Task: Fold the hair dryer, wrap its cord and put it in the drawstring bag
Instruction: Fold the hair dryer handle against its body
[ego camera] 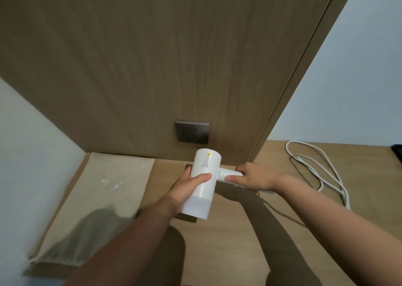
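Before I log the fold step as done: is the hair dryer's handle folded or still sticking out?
Still out. The handle juts sideways from the hair dryer body, gripped by the right hand; the left hand holds the body.

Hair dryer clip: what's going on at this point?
A person holds a white hair dryer above a wooden counter. The left hand wraps the barrel; the right hand has its grip on the handle, which sticks out sideways, not yet folded. The white cord lies in loose loops on the counter to the right, unwrapped. The beige drawstring bag lies flat to the left. Nothing is plugged into the wall socket.
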